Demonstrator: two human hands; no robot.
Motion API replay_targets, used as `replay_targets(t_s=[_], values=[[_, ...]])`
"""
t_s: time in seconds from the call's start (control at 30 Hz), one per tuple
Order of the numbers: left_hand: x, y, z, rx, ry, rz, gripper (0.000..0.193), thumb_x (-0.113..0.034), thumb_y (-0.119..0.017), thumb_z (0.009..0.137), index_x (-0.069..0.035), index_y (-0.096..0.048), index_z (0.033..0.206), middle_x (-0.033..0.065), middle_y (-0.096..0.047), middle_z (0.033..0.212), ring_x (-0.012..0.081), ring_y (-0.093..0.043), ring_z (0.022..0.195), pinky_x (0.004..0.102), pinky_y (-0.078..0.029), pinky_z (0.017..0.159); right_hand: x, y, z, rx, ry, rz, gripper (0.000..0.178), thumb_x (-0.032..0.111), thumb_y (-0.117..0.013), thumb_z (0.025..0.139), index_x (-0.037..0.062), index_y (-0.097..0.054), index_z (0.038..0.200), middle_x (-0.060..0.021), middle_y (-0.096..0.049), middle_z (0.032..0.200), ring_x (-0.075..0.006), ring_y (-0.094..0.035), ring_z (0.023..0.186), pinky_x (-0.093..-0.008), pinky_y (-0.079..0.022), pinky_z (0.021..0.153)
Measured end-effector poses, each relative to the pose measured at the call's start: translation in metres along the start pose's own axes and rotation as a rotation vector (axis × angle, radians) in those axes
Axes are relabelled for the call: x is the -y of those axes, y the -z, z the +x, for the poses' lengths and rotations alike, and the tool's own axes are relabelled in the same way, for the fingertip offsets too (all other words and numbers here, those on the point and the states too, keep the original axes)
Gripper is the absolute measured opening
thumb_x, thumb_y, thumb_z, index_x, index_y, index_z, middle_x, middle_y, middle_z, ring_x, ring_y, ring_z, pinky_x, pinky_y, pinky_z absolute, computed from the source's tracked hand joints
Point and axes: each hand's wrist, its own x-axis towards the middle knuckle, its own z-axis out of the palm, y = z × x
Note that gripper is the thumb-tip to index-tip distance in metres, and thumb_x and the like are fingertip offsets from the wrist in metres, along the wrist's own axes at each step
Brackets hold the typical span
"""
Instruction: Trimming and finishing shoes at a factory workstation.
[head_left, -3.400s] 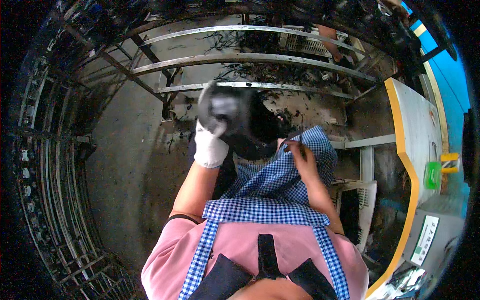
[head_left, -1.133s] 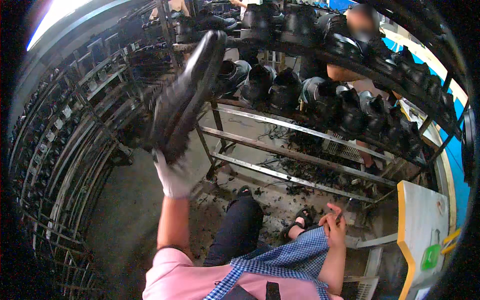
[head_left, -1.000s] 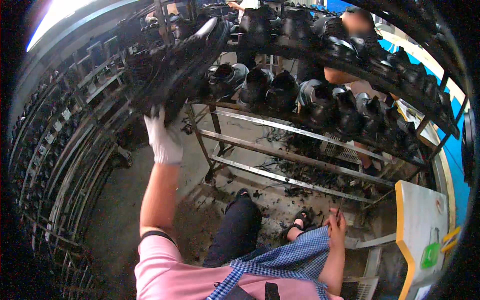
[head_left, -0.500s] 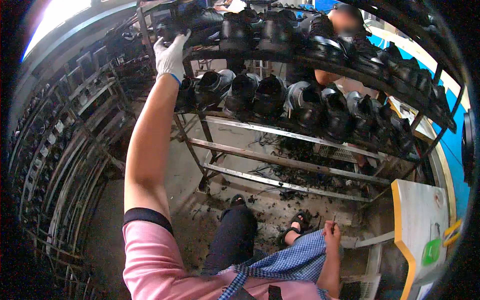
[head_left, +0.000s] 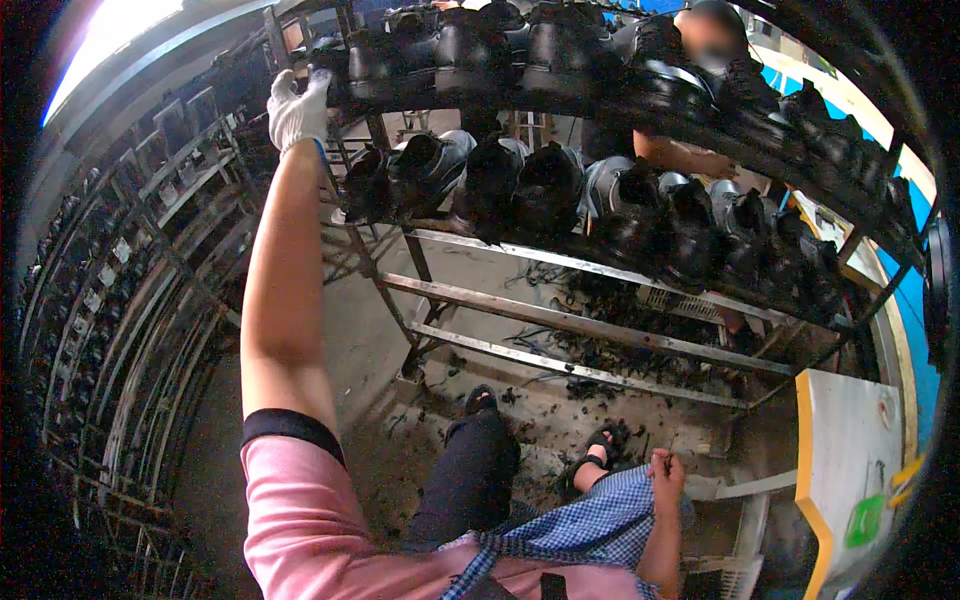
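Black shoe (head_left: pixel 392 68) on the upper shelf (head_left: pixel 570 104), heel toward us, long axis running away toward twelve! It sits between two and three o'clock from the left hand (head_left: pixel 298 108), fingers splayed, released. Right hand (head_left: pixel 666 476) curls round a slim dark tool (head_left: pixel 673 440).

White table (head_left: pixel 848 425) (yellow-edged), green object (head_left: pixel 865 521), black floor scraps (head_left: pixel 607 298).

- White glare (head_left: pixel 110 50) burns out high left of the shoe rack (head_left: pixel 560 315).
- Floor (head_left: pixel 215 420) left of the rack is dim, shadowed.
- Black shoes (head_left: pixel 475 60) on the rack catch soft glints.
- A head (head_left: pixel 712 35) behind the rack is blurred.
- Frames (head_left: pixel 130 380) left of the rack bow; the picture's rim is black, speckled.
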Motion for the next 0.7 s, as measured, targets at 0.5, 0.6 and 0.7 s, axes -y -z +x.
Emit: replay_targets(t_s=[0.5, 0.6, 0.7], values=[[0.004, 0.013, -0.04, -0.062, 0.01, 0.053, 0.073, -0.042, -0.072, 0.059, -0.008, -0.049, 0.118, 0.0167, -0.054, 0.112, 0.0315, -0.056, 0.098, 0.0352, -0.042, 0.087, -0.009, 0.004, 0.001, 0.048, 0.065, -0.098, 0.015, 0.016, -0.055, 0.088, 0.0026, -0.059, 0.093, -0.0005, -0.051, 0.062, -0.0089, -0.047, 0.055, -0.0258, -0.039, 0.053], [0.016, 0.047, -0.067, -0.066, 0.025, -0.4, 0.059, -0.029, -0.069, 0.07, -0.005, -0.047, 0.119, 0.014, -0.056, 0.11, 0.0251, -0.056, 0.095, 0.0322, -0.042, 0.085, -0.003, -0.001, 0.0, -0.006, 0.044, -0.058, 0.018, 0.019, -0.055, 0.088, 0.0027, -0.059, 0.095, 0.0002, -0.051, 0.061, -0.0082, -0.046, 0.054, -0.0249, -0.038, 0.052], [0.044, 0.086, -0.108, -0.154, 0.142, -0.698, 0.044, -0.024, -0.059, 0.082, -0.002, -0.047, 0.118, 0.0107, -0.059, 0.104, 0.0215, -0.056, 0.094, 0.0322, -0.042, 0.085, -0.003, -0.003, 0.003, -0.044, 0.021, -0.139, 0.019, 0.02, -0.054, 0.089, 0.0026, -0.059, 0.096, 0.0012, -0.049, 0.059, -0.0077, -0.045, 0.053, -0.0239, -0.037, 0.05]])
